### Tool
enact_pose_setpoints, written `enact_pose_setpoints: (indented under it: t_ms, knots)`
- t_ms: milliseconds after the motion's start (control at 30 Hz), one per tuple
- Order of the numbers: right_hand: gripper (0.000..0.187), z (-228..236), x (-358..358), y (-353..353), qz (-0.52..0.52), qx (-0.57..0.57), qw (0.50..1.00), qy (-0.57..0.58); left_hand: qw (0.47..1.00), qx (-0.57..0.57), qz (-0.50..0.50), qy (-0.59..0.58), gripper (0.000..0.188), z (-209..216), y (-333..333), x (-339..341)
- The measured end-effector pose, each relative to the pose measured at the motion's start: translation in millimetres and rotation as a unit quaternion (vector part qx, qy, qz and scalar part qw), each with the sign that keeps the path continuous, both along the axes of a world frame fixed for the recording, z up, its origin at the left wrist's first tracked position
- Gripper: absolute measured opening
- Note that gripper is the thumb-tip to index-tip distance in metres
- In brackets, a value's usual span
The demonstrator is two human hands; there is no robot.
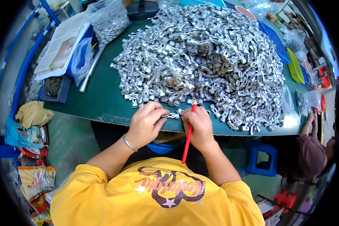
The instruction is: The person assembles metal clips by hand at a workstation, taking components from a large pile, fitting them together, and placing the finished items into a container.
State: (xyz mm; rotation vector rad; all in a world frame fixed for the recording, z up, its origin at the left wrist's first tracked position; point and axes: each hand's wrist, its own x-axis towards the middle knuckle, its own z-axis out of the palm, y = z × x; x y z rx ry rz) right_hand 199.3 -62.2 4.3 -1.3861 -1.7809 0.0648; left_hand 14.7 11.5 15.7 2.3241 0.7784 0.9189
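A big heap of small silvery metal parts (165, 56), each with a looped end and a collar, covers much of the green table (98, 105). At the table's front edge my left hand (147, 122) pinches one small metal fitting (172, 116) between thumb and fingers. My right hand (200, 126) is closed around a slim red stick-like tool (188, 141), with a yellow band near its upper end; its exact kind is unclear. The tool slants down toward my shirt. Between the hands, another small part shows at my right fingertips, partly hidden. Single parts lie just beyond the fingers.
Papers (60, 47), a clear bag of parts (109, 24) and a small dark box (56, 88) occupy the table's left. A blue tray (274, 41) and green tray (295, 66) stand right. A blue stool (260, 158) and another person (309, 154) are at the right.
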Motion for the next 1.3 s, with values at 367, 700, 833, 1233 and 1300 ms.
enact_pose_setpoints:
  t_ms: [367, 700, 833, 1233, 1300]
  knots:
    - [0.022, -6, -1, 4, -0.039, 0.029, 0.998, -0.033, 0.998, 0.048, 0.026, -0.024, 0.018, -7, 1, 2]
    - [0.026, 38, -4, 38, -0.052, 0.164, 0.985, -0.003, 0.998, 0.05, 0.033, -0.018, 0.018, -8, -2, -5]
    - [0.027, 70, -10, 76, -0.032, 0.169, 0.979, -0.105, 0.998, 0.04, 0.039, -0.028, 0.018, -7, -3, -4]
    - [0.026, 32, 18, 56, -0.06, 0.154, 0.984, 0.063, 0.998, 0.051, 0.036, -0.03, 0.017, -12, -5, -6]
    - [0.023, 28, 18, 41, -0.061, 0.099, 0.983, 0.141, 0.998, 0.05, 0.034, -0.032, 0.017, -14, -2, -6]
